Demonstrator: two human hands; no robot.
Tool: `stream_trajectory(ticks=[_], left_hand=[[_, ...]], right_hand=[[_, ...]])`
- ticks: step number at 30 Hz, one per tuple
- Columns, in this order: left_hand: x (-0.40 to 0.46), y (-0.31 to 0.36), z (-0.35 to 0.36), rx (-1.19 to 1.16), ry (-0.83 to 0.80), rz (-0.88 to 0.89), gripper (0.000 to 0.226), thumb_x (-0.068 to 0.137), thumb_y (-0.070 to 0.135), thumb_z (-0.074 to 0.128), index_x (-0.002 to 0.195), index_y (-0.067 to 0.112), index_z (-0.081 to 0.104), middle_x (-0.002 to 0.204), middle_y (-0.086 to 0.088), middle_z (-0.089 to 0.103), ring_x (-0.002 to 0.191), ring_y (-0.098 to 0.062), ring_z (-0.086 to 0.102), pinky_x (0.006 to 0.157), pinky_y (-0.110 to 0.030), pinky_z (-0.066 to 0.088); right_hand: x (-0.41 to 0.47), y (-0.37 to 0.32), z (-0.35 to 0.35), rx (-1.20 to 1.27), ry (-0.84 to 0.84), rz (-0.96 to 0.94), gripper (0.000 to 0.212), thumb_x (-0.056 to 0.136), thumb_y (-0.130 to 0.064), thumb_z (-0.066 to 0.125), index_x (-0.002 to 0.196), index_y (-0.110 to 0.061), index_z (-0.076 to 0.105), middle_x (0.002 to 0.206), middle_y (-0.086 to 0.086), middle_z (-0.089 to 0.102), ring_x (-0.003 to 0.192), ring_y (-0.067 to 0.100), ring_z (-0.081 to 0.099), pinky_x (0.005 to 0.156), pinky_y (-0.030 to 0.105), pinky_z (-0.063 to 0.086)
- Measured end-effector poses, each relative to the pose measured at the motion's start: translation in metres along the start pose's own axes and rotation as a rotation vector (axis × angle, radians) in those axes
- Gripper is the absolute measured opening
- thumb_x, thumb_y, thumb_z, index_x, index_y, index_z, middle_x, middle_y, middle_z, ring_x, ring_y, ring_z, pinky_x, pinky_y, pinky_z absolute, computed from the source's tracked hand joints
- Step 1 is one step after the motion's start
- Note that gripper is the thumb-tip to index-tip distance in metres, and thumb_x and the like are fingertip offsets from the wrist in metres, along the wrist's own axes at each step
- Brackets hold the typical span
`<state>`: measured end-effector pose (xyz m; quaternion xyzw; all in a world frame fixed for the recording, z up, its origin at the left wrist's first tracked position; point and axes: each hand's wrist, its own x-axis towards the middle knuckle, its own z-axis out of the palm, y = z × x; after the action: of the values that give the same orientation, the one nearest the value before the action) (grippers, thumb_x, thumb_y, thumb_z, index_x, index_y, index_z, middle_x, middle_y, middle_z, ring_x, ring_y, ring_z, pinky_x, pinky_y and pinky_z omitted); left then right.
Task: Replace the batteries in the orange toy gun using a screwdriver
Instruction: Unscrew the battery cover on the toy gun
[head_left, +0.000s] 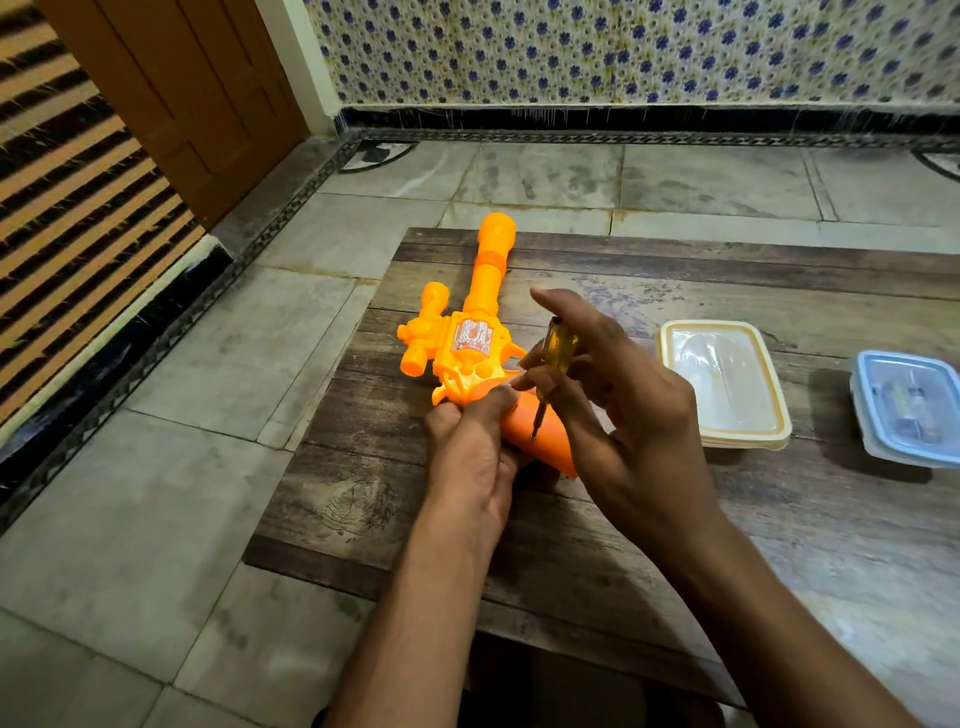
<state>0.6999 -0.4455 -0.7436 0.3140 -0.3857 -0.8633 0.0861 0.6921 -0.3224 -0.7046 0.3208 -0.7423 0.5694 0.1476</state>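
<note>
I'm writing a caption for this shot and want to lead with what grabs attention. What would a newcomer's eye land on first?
First the bright orange toy gun, lying on the left part of the dark wooden table with its barrel pointing away. Next the hands at its grip: the left hand steadies it while the right hand holds a yellow-handled screwdriver, tip down on the grip. To the right sit two lidded plastic boxes, one cream-rimmed, one blue-rimmed.

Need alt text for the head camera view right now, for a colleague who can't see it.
A right hand holds a yellow-handled screwdriver tip-down on the grip of an orange plastic toy gun, which the left hand steadies on a dark wooden table. Two lidded plastic containers, cream-rimmed and blue-rimmed, sit to the right.
</note>
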Motion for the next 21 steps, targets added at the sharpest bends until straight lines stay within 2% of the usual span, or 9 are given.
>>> stream_trajectory(ticks=[3, 7, 9, 11, 14, 15, 17, 19, 21], left_hand=[[-0.0015, -0.0004, 0.002, -0.002, 0.025, 0.003, 0.055, 0.089, 0.0, 0.069, 0.139, -0.005, 0.05, 0.129, -0.033, 0.064, 0.097, -0.036, 0.074, 0.061, -0.044, 0.062], [0.0001, 0.0001, 0.0016, 0.016, 0.038, -0.018, 0.048, 0.092, -0.005, 0.062, 0.138, -0.005, 0.052, 0.12, -0.028, 0.069, 0.089, -0.033, 0.074, 0.054, -0.04, 0.059], [-0.0021, 0.0018, 0.0031, 0.017, 0.035, -0.015, 0.045, 0.092, -0.007, 0.061, 0.136, -0.006, 0.054, 0.114, -0.026, 0.071, 0.086, -0.03, 0.074, 0.053, -0.038, 0.059], [-0.0038, 0.0024, 0.0045, -0.001, 0.028, -0.006, 0.045, 0.092, -0.007, 0.062, 0.136, -0.006, 0.054, 0.117, -0.028, 0.071, 0.091, -0.033, 0.074, 0.056, -0.037, 0.06], [-0.0064, 0.003, 0.0066, -0.011, 0.019, -0.003, 0.046, 0.093, -0.005, 0.064, 0.137, -0.004, 0.053, 0.121, -0.028, 0.069, 0.093, -0.032, 0.074, 0.056, -0.037, 0.061], [-0.0057, 0.003, 0.0069, -0.002, 0.026, -0.01, 0.046, 0.093, -0.005, 0.064, 0.137, -0.003, 0.054, 0.122, -0.027, 0.07, 0.095, -0.032, 0.074, 0.057, -0.04, 0.062], [-0.0053, 0.0039, 0.0073, 0.023, 0.035, -0.022, 0.042, 0.093, -0.005, 0.063, 0.135, -0.001, 0.056, 0.119, -0.026, 0.072, 0.098, -0.033, 0.074, 0.061, -0.046, 0.065], [-0.0065, 0.0054, 0.0081, 0.046, 0.048, -0.024, 0.04, 0.094, -0.005, 0.063, 0.133, 0.001, 0.057, 0.112, -0.022, 0.074, 0.095, -0.03, 0.075, 0.061, -0.043, 0.065], [-0.0071, 0.0056, 0.0083, 0.055, 0.058, -0.032, 0.042, 0.094, -0.003, 0.064, 0.135, 0.001, 0.056, 0.117, -0.023, 0.073, 0.104, -0.034, 0.074, 0.06, -0.042, 0.065]], right_hand=[[-0.0005, 0.0017, 0.0008, -0.063, 0.022, -0.013, 0.054, 0.092, 0.007, 0.071, 0.142, -0.012, 0.058, 0.102, 0.004, 0.063, 0.089, 0.024, 0.066, 0.077, 0.041, 0.055], [-0.0003, 0.0042, -0.0011, 0.073, -0.003, 0.061, 0.059, 0.092, 0.007, 0.061, 0.147, -0.013, 0.052, 0.115, 0.001, 0.067, 0.104, 0.028, 0.071, 0.088, 0.05, 0.056], [-0.0007, 0.0023, -0.0024, 0.097, -0.021, 0.068, 0.054, 0.093, 0.004, 0.06, 0.144, -0.012, 0.054, 0.114, 0.0, 0.068, 0.104, 0.028, 0.071, 0.088, 0.05, 0.056], [-0.0005, -0.0002, -0.0014, 0.092, -0.022, 0.047, 0.044, 0.095, 0.002, 0.064, 0.136, -0.011, 0.056, 0.11, -0.005, 0.066, 0.098, 0.024, 0.07, 0.085, 0.045, 0.057], [0.001, -0.0009, -0.0009, -0.004, 0.034, 0.007, 0.037, 0.095, -0.003, 0.071, 0.13, -0.009, 0.06, 0.105, -0.008, 0.059, 0.089, 0.021, 0.069, 0.077, 0.029, 0.054], [0.0014, 0.0003, -0.001, -0.011, 0.055, 0.011, 0.038, 0.095, -0.003, 0.07, 0.131, -0.01, 0.059, 0.105, -0.006, 0.06, 0.09, 0.023, 0.07, 0.077, 0.029, 0.055], [0.0018, 0.0032, -0.0014, 0.042, 0.08, 0.056, 0.043, 0.098, -0.002, 0.062, 0.138, -0.014, 0.056, 0.106, -0.003, 0.064, 0.094, 0.023, 0.074, 0.081, 0.039, 0.059], [0.0017, 0.0051, -0.0017, 0.082, 0.089, 0.11, 0.05, 0.097, 0.001, 0.055, 0.144, -0.015, 0.052, 0.103, -0.001, 0.067, 0.095, 0.019, 0.075, 0.083, 0.046, 0.06], [0.0012, 0.0064, -0.0024, 0.108, 0.092, 0.136, 0.056, 0.094, 0.006, 0.054, 0.146, -0.015, 0.051, 0.101, 0.0, 0.068, 0.095, 0.02, 0.076, 0.083, 0.048, 0.061]])
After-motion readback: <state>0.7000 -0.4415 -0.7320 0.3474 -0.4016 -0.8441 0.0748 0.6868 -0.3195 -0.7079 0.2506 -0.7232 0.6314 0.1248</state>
